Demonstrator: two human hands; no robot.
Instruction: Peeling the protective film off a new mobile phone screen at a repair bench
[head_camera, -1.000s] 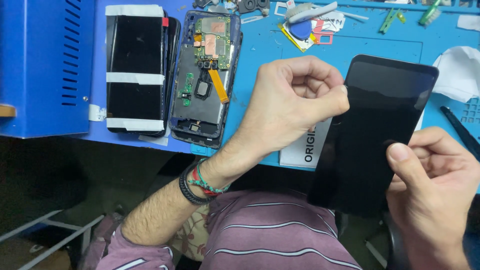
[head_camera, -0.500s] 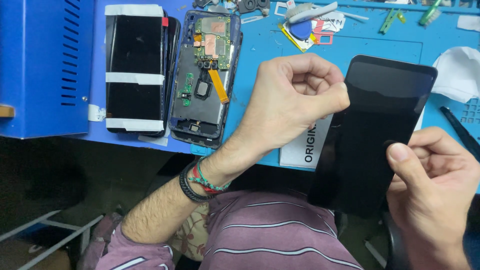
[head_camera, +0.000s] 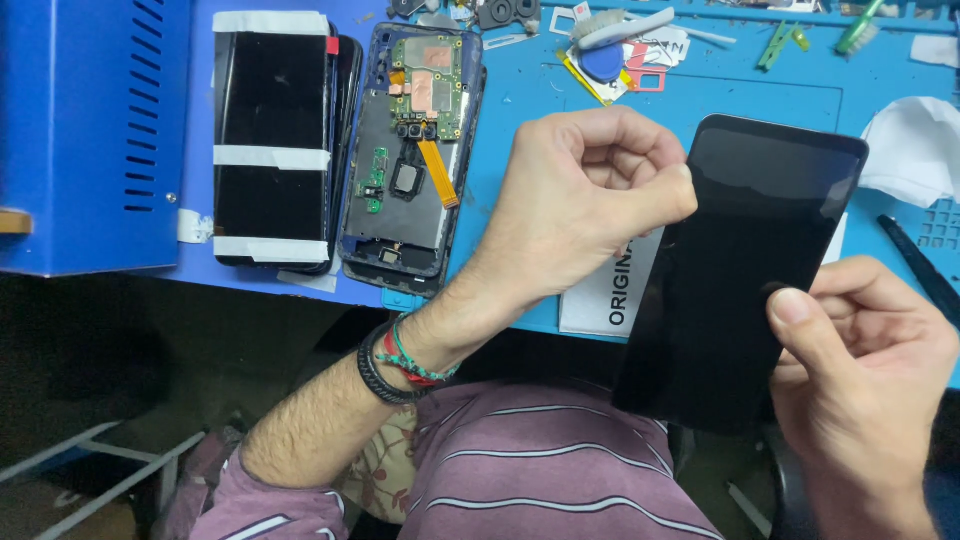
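Item in hand: one black phone screen panel, glossy, rounded corners, held tilted above the near edge of the blue worktop, its lower end over the person's lap. Right hand: closed on the panel's lower right side, thumb pressed flat on the glass, remaining fingers curled behind. Left hand: curled into a loose fist, fingertips pinched at the panel's upper left edge; what they pinch cannot be told. Left wrist carries a black braided band and red-and-green thread bracelets. Beneath the panel, on the worktop: a white printed card, partly hidden by panel and left hand. Left of the hands, well apart from the panel: an opened phone body, back removed, showing a green circuit board, an orange ribbon cable and a dark inner frame. Just beside it, further left: a second phone, black, bound with three strips of white tape. Far left: a blue metal box with vent slots. Back of worktop: a scatter of small parts, a white brush, green clips. Right edge: a crumpled white cloth and a slim black tool. Foreground: striped purple shirt.
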